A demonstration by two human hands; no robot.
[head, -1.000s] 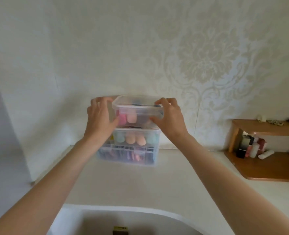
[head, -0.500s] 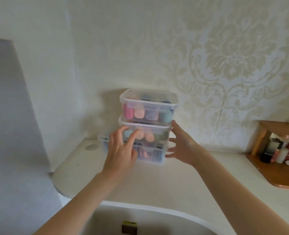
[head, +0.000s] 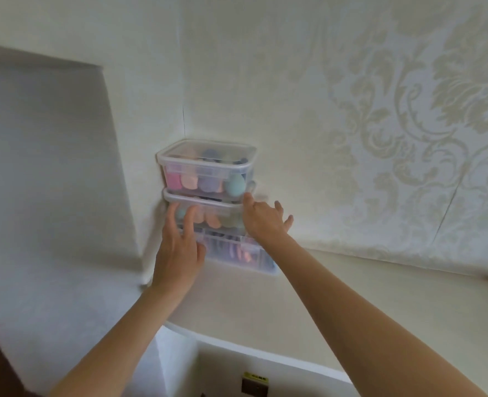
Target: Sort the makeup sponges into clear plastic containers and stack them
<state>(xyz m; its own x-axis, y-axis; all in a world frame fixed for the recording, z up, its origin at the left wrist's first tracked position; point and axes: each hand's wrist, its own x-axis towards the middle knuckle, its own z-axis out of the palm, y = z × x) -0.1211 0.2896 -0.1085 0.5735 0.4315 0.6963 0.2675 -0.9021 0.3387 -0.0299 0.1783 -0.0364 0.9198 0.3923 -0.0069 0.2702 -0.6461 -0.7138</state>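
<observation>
Against the corner of the pale surface point(head: 308, 305) stands the stack of three clear plastic lidded containers point(head: 208, 202) of pastel makeup sponges point(head: 205, 181), seemingly light, stiff and slippery, best taken by the side walls, where the left hand point(head: 177, 253) and right hand point(head: 261, 217) touch the middle box with fingers spread.

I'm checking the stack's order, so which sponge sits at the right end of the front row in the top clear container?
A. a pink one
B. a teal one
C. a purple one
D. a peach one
B: in the top container, the front row runs pink, peach, purple, and the teal sponge sits at the right end.
</observation>
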